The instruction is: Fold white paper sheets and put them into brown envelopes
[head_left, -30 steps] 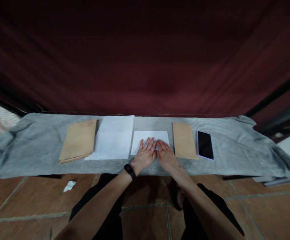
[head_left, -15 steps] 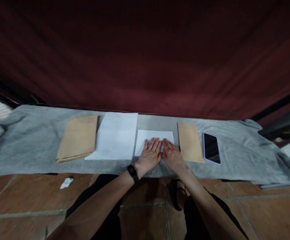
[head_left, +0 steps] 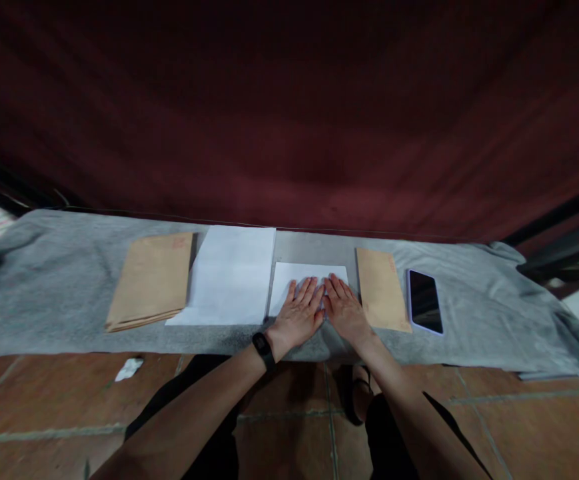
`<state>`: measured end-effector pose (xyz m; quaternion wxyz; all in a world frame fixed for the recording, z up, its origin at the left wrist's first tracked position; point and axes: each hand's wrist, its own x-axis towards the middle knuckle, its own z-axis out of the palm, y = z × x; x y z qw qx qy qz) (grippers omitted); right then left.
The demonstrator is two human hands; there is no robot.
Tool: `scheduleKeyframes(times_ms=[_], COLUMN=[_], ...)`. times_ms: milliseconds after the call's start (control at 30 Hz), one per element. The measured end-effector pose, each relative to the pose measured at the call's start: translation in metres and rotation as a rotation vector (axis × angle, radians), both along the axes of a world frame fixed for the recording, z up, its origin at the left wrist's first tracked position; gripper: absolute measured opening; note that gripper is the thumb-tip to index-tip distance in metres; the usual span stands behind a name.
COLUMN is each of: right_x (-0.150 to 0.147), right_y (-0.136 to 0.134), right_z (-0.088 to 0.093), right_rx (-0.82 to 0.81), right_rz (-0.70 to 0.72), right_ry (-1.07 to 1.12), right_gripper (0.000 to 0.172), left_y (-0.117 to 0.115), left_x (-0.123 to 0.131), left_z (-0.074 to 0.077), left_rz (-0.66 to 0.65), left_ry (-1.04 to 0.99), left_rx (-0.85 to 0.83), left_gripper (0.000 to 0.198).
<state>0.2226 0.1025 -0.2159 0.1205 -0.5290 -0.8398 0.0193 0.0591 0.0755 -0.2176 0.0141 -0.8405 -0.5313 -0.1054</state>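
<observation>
A small white sheet of paper, seemingly folded [head_left: 309, 270], lies on the grey cloth in front of me. My left hand [head_left: 298, 313] rests flat on its lower middle, fingers spread and pointing away. Beside it, my right hand [head_left: 343, 310] presses flat on the right part of the same paper, fingers stretched out. The two hands nearly touch, and they hide the paper's lower edge. Left of the paper lies a larger stack of white sheets [head_left: 232, 277]. A single brown envelope [head_left: 383, 290] is just right of my right hand.
A pile of brown envelopes [head_left: 152, 280] sits at the left of the white sheets. A phone [head_left: 424, 301] in a pale purple case lies to the right. Grey cloth [head_left: 479, 300] covers the narrow surface, with a dark red curtain [head_left: 299, 167] behind it.
The right hand's fingers have shifted slightly upward and apart on the paper. The left hand stays almost in place. The view has moved a little.
</observation>
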Motion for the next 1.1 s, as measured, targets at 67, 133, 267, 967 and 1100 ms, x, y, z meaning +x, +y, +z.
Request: scheduleKeyframes(times_ms=[67,133,267,967,1100], right_x=[0.000,0.000,0.001,0.000,-0.002], right_y=[0.001,0.001,0.002,0.002,0.002], right_z=[0.001,0.002,0.003,0.009,0.011], right_rx=[0.003,0.002,0.000,-0.009,-0.019], right_rz=[-0.008,-0.010,-0.005,-0.045,-0.067], right_ry=[-0.009,-0.017,-0.027,-0.034,-0.057], right_gripper=[0.050,0.050,0.050,0.050,0.050], left_y=[0.001,0.002,0.004,0.027,0.031], left_x=[-0.002,-0.003,-0.007,-0.018,-0.018], left_z=[0.001,0.002,0.004,-0.004,-0.002], left_rz=[-0.011,-0.026,-0.043,0.122,0.167], left_ry=[0.010,0.016,0.018,-0.029,-0.039], left_rx=[-0.005,-0.008,-0.005,-0.017,-0.010], left_gripper=[0.059,0.059,0.059,0.056,0.056])
